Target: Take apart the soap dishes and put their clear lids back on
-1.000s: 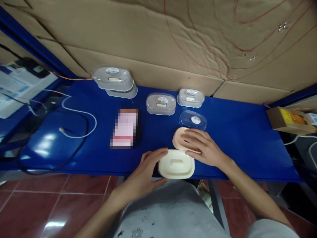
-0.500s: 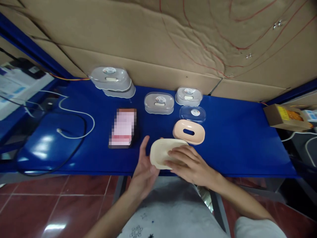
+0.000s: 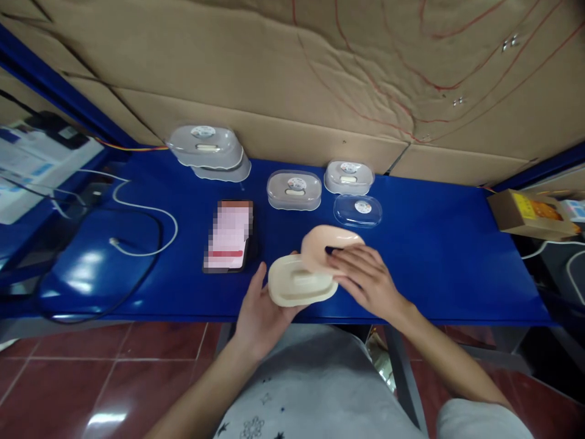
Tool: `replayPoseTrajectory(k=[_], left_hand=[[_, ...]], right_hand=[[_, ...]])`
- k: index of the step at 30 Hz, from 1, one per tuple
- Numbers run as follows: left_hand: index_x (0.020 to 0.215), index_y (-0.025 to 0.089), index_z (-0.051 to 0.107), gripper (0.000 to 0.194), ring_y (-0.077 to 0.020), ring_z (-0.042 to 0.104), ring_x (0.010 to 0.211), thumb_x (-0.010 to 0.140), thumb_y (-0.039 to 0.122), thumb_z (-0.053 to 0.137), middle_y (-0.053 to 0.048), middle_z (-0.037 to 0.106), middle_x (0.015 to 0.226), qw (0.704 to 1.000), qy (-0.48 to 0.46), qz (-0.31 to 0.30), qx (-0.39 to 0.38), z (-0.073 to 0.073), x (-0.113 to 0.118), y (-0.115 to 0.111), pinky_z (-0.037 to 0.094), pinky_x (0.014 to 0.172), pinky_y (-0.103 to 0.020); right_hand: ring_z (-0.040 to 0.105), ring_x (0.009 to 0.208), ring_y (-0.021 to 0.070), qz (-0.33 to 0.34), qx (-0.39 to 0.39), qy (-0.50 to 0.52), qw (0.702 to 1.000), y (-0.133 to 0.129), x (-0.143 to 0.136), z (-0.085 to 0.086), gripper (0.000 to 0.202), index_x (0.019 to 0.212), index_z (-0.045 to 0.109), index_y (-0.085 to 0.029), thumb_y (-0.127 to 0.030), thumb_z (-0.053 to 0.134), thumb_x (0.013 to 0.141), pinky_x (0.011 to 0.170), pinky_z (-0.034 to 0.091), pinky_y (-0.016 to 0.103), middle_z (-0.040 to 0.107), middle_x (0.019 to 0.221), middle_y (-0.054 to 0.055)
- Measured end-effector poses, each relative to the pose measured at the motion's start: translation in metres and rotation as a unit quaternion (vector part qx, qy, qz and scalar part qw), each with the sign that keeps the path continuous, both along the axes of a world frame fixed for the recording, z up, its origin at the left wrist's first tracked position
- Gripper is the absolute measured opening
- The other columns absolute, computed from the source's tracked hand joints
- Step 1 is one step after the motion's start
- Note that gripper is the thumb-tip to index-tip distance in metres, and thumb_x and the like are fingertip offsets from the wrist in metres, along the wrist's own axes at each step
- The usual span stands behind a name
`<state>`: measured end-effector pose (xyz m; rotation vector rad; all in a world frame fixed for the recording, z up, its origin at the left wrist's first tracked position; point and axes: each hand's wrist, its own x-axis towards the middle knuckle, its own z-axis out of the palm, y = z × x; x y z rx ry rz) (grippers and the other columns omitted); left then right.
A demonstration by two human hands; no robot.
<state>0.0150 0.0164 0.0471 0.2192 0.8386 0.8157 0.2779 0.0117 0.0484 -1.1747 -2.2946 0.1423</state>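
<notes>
My left hand (image 3: 262,317) supports a cream oval tray (image 3: 292,296) from below, its thumb along the left rim. The tray has a raised oval bump in its middle. In my right hand (image 3: 372,283) is a peach oval lid (image 3: 317,241) with a slot in its centre; my fingers reach over its right side at the slot. The lid is tilted and overlaps the tray's upper right part. Beyond it, a clear oval cover (image 3: 356,212) with a round sticker lies on the blue table (image 3: 439,262).
Behind stand clear-lidded oval boxes (image 3: 294,190), (image 3: 349,177), and stacked ones (image 3: 205,146) further left. A phone with a blurred screen (image 3: 227,235) lies left of my hands. White and black cables (image 3: 171,228) run at the left. A cardboard box (image 3: 523,213) sits at the right edge.
My right hand has left the cream tray and lifted the peach lid off the table, bringing it left over the tray. My left hand has turned more palm-up under the tray.
</notes>
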Motion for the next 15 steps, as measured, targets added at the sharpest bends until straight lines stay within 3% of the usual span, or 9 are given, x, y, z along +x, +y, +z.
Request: replayPoseTrajectory(k=[3,6,9,11,13,15], left_hand=[[0.150,0.022,0.060,0.070,-0.0344,0.063,0.143,0.101,0.071,0.053,-0.014,0.070,0.147,0.999,-0.014,-0.013,0.028,-0.002,0.017,0.000,0.058,0.115,-0.050],[0.159,0.024,0.052,0.065,-0.0263,0.064,0.141,0.102,0.053,0.063,-0.011,0.069,0.150,0.998,-0.044,0.002,0.043,0.001,0.028,0.002,0.055,0.118,-0.039],[0.150,0.018,0.060,0.059,-0.0276,0.068,0.136,0.098,0.043,0.071,-0.012,0.076,0.139,0.997,-0.063,0.027,0.023,0.002,0.032,0.006,0.059,0.113,-0.037],[0.142,0.016,0.067,0.052,-0.0297,0.069,0.134,0.096,0.039,0.075,-0.012,0.079,0.133,0.997,-0.057,0.058,0.009,0.002,0.033,0.009,0.061,0.110,-0.038],[0.138,0.019,0.069,0.047,-0.0301,0.069,0.135,0.095,0.034,0.078,-0.009,0.080,0.130,0.995,-0.052,0.088,-0.002,0.002,0.033,0.011,0.061,0.109,-0.040],[0.137,0.022,0.070,0.043,-0.0300,0.068,0.136,0.096,0.031,0.077,-0.008,0.081,0.129,0.993,-0.053,0.099,-0.019,0.001,0.032,0.012,0.060,0.110,-0.042]], right_hand=[[0.065,0.140,0.0231,0.090,-0.021,-0.008,0.996,-0.012,-0.025,0.011,0.053,0.160,0.051,-0.028,-0.025,0.061,0.109,0.120,0.053,0.047,0.070,0.150,0.003],[0.059,0.146,0.0234,0.081,-0.046,-0.032,0.995,-0.018,-0.036,0.014,0.051,0.160,0.051,-0.025,-0.021,0.056,0.110,0.123,0.051,0.047,0.068,0.152,0.005],[0.053,0.153,0.0260,0.110,-0.062,-0.031,0.992,-0.006,-0.022,0.009,0.056,0.165,0.044,-0.024,-0.032,0.055,0.111,0.123,0.051,0.048,0.062,0.159,0.009],[0.048,0.157,0.0269,0.134,-0.059,-0.012,0.989,0.015,0.001,0.004,0.060,0.169,0.036,-0.029,-0.041,0.050,0.113,0.125,0.049,0.051,0.054,0.166,0.009],[0.039,0.163,0.0291,0.013,-0.054,-0.008,0.998,0.045,0.030,-0.002,0.058,0.170,0.034,-0.034,-0.041,0.045,0.114,0.130,0.039,0.058,0.044,0.174,0.008],[0.026,0.168,0.0375,-0.096,-0.058,-0.056,0.992,0.073,0.057,-0.009,0.066,0.170,0.035,-0.031,-0.050,0.054,0.109,0.132,0.027,0.069,0.034,0.179,0.011]])
